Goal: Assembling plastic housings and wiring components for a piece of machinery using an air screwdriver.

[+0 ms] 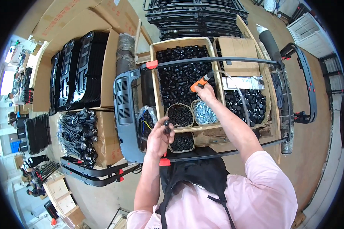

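Observation:
My right hand [205, 93] grips an orange power screwdriver [198, 84] with a dark tip, held over the box of black plastic caps [183, 72]. My left hand [159, 138] is closed around a small black piece [167, 126], which looks like one of those caps. A dark metal frame [218, 60] with a grey slotted end panel [123, 103] lies across the wooden bin [154, 57] in front of me. Between my hands stand a tub of small dark screws [180, 115] and a tub of silvery bolts [205, 113].
Another tub of dark screws [182, 142] sits nearest me. A pale hose [239, 89] crosses the right compartment, beside a cardboard flap [239, 51]. Boxed black panels [86, 68] and coiled cables [78, 133] stand left. Stacked frames [195, 17] lie beyond; another frame [309, 84] is right.

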Tool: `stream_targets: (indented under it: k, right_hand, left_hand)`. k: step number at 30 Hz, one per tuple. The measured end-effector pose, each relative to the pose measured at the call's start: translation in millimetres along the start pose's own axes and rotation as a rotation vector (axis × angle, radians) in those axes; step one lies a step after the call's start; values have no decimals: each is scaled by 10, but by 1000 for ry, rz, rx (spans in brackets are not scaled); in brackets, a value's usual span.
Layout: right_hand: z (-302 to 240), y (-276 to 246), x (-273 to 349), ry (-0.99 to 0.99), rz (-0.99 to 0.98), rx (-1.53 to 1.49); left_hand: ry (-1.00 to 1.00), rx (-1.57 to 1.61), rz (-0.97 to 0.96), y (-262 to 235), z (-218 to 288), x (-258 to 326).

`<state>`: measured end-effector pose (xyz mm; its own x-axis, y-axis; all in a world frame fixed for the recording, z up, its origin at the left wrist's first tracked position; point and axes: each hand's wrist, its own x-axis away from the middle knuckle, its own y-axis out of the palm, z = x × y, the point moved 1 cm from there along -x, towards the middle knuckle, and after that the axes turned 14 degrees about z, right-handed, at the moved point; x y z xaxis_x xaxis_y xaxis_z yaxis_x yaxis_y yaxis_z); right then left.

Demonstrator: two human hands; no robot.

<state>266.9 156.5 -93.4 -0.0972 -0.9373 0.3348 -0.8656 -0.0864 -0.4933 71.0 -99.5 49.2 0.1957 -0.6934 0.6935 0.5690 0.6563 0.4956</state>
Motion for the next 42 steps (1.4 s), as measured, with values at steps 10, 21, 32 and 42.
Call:
stream_targets:
  k: [10, 21, 32, 42]
  right_hand:
    - [288, -125, 795, -605, -210, 597]
    - [372, 59, 805, -703, -127, 761]
    - [-84, -291, 1159, -355, -167, 344]
    - [-1080, -396, 2205, -506, -546, 170]
  left_hand:
    - [19, -77, -20, -340, -168, 357]
    - [34, -217, -58, -558, -10, 486]
    - [20, -205, -20, -707, 72, 492]
    - [102, -484, -69, -616, 60, 338]
